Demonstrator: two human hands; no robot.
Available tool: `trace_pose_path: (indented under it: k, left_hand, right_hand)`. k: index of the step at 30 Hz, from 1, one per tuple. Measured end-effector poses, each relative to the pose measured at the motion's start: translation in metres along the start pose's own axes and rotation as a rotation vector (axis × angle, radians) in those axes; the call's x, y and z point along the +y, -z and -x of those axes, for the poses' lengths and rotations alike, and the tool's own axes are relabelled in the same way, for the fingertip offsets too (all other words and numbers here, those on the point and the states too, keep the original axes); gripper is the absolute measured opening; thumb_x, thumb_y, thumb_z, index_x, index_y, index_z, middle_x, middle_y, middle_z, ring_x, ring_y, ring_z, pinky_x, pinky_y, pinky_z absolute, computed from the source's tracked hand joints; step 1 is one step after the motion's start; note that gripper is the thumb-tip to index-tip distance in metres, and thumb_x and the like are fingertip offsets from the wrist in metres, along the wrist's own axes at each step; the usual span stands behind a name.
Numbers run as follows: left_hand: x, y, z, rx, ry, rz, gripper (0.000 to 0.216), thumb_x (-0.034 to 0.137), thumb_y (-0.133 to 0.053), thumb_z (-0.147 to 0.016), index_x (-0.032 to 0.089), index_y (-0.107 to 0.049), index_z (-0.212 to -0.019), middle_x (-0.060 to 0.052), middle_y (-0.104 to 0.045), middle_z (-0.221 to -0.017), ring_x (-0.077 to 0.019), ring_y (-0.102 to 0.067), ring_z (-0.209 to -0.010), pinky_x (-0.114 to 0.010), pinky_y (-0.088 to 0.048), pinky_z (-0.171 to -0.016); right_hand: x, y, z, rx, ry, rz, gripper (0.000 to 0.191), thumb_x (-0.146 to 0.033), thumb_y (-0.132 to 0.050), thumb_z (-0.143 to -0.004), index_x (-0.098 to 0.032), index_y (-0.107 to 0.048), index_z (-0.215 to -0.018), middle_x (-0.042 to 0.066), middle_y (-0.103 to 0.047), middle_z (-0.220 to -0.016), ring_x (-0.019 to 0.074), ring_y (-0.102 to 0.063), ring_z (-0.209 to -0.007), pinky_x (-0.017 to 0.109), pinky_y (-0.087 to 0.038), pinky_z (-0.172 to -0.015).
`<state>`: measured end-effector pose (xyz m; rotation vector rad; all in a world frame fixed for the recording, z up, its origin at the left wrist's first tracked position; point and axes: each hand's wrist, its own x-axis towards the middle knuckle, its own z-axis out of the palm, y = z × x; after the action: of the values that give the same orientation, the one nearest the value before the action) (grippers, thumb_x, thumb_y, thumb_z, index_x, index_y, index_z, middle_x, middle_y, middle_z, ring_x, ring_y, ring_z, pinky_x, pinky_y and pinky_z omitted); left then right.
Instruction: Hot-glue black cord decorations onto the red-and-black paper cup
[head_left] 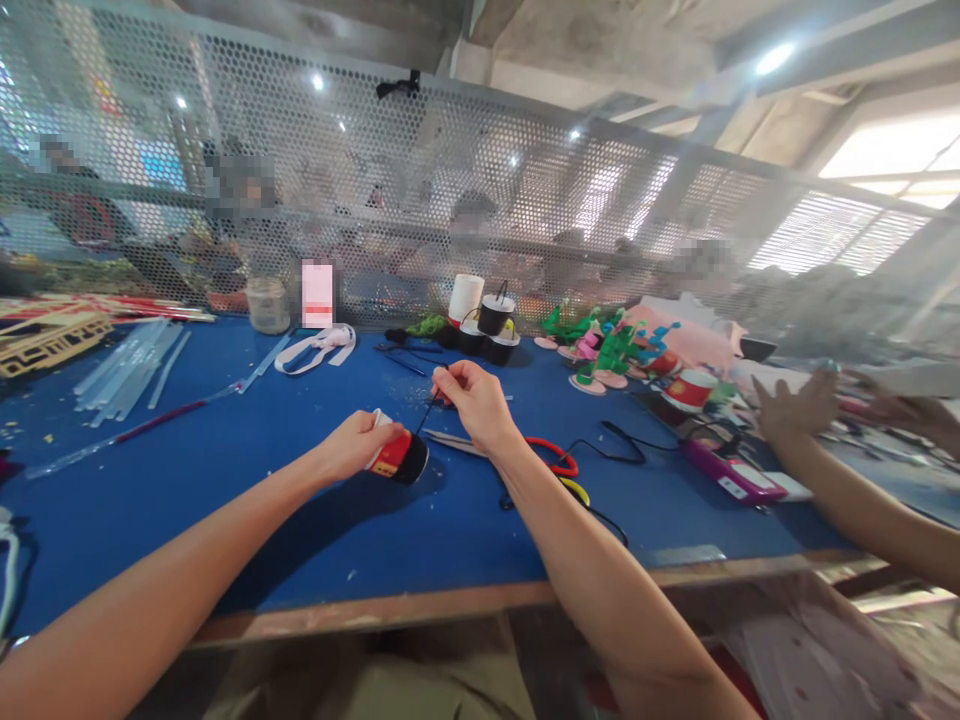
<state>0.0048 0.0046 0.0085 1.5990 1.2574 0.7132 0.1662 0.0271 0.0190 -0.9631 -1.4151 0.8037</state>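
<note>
My left hand (354, 446) is closed round a red and white paper cup (388, 460) with a black band at its far end, held tilted above the blue table. The fingers of my right hand (476, 398) are pinched together on a thin black cord (427, 412). That cord runs taut from the cup up to my fingertips. Under my right wrist lies a pair of scissors (553, 455) with red handles, blades pointing left. Beside it is a yellow handle (574, 490), its tool partly hidden by my forearm.
Black-and-white cups (496, 316) stand at the back, near green figures (616, 350). Glue sticks (127, 370), a glass jar (268, 305) and a white ribbon (315, 350) lie left. A co-worker's hand (799, 405) and a purple device (731, 475) are right. Perforated metal rises behind.
</note>
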Motion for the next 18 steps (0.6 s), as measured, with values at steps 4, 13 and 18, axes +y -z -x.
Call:
trace_pose_path:
  k: [4, 13, 18]
  left_hand:
    - [0.000, -0.002, 0.004, -0.073, -0.082, -0.019, 0.032, 0.044, -0.046, -0.065, 0.014, -0.045, -0.053, 0.005, -0.037, -0.046, -0.0075, -0.032, -0.043, -0.021, -0.024, -0.045]
    - [0.004, -0.002, 0.012, -0.151, -0.176, 0.042, 0.033, 0.045, -0.045, -0.068, 0.015, -0.042, -0.054, 0.005, -0.037, -0.048, -0.0064, -0.031, -0.046, -0.020, -0.023, -0.045]
    - [0.005, -0.001, 0.016, -0.156, -0.230, 0.030, 0.034, 0.044, -0.045, -0.069, 0.015, -0.040, -0.052, 0.005, -0.035, -0.048, -0.0055, -0.028, -0.045, -0.019, -0.021, -0.043]
  right_hand:
    - [0.004, 0.000, -0.002, -0.010, -0.002, 0.063, 0.021, -0.035, -0.053, -0.069, -0.017, -0.048, -0.059, -0.003, -0.052, -0.052, 0.0085, -0.047, -0.049, 0.023, -0.039, -0.053]
    - [0.011, -0.002, -0.002, -0.054, -0.027, 0.128, 0.022, -0.035, -0.052, -0.069, -0.017, -0.048, -0.057, -0.002, -0.054, -0.052, 0.0098, -0.049, -0.050, 0.023, -0.040, -0.053]
    - [0.011, -0.003, -0.001, -0.096, -0.044, 0.178, 0.020, -0.033, -0.052, -0.070, -0.018, -0.048, -0.057, -0.002, -0.054, -0.052, 0.0101, -0.050, -0.049, 0.023, -0.040, -0.052]
